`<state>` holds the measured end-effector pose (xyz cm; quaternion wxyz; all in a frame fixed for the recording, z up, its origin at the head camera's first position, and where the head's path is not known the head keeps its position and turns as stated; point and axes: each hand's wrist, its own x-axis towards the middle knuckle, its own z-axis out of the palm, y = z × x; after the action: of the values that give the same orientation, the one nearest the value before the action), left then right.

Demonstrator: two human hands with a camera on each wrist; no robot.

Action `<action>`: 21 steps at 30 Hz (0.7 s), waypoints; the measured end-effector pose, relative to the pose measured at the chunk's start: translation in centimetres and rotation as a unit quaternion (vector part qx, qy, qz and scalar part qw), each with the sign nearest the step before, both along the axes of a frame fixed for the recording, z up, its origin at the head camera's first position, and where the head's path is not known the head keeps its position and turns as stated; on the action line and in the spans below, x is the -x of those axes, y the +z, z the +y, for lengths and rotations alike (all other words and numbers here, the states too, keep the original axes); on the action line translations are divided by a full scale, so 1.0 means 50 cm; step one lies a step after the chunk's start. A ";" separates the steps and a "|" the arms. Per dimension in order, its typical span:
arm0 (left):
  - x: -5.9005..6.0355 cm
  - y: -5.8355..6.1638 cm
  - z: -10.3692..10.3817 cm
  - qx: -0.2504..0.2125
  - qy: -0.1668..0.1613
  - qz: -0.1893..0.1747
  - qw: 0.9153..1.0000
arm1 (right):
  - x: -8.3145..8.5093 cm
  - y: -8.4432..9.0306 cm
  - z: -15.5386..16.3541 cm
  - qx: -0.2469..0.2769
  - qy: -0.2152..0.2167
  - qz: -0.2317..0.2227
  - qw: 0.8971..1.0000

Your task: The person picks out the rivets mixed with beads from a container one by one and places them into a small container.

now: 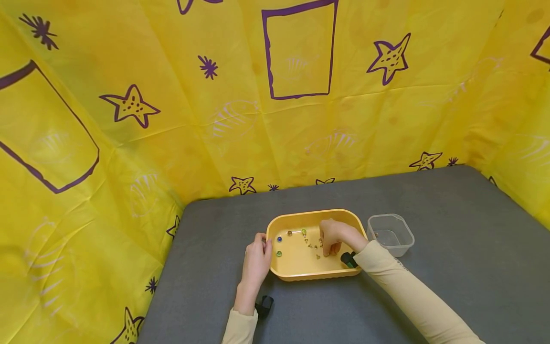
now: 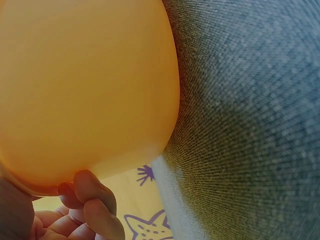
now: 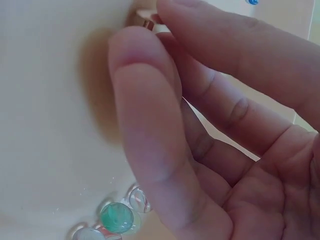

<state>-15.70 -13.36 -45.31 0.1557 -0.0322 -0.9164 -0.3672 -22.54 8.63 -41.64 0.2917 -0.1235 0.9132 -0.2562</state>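
A: Report the left hand.
B: The left hand (image 1: 257, 258) grips the left rim of the yellow tray (image 1: 296, 274). Its fingers (image 2: 95, 200) curl against the tray's outer wall, as the left wrist view shows. The tray sits on the grey mat (image 1: 451, 229), near the middle of it.

A: Report the right hand.
B: The right hand (image 1: 334, 238) is inside the tray, at its right half, fingers pointing down at the floor. In the right wrist view the thumb (image 3: 150, 125) and forefinger close on a small brown piece (image 3: 142, 20) at the tray floor; the piece is mostly hidden, so its kind cannot be told.

A: Tray contents?
B: Small beads lie scattered on the floor: a blue bead (image 1: 279, 239) and a green bead (image 1: 279, 253) at the left, small metal pieces (image 1: 315, 246) just left of the right hand. A green glass bead (image 3: 116, 217) lies near the thumb.

A: Surroundings?
B: A clear tub (image 1: 390, 234) stands just right of the tray. Yellow sheeting (image 1: 172, 119) with purple stars walls the far and left sides.
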 end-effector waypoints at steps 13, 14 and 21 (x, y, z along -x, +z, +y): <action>0.001 0.000 -0.001 -0.002 0.000 0.000 1.000 | 0.000 -0.001 0.000 -0.009 0.002 -0.005 1.000; 0.001 -0.001 -0.001 -0.003 -0.001 0.000 1.000 | 0.000 -0.001 0.000 -0.011 0.003 -0.005 1.000; 0.001 -0.001 -0.001 -0.004 -0.003 0.002 1.000 | 0.002 -0.001 0.001 -0.018 0.003 -0.004 1.000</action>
<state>-15.76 -13.42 -45.37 0.1570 -0.0349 -0.9146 -0.3711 -22.62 8.69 -41.69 0.2981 -0.1199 0.9161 -0.2398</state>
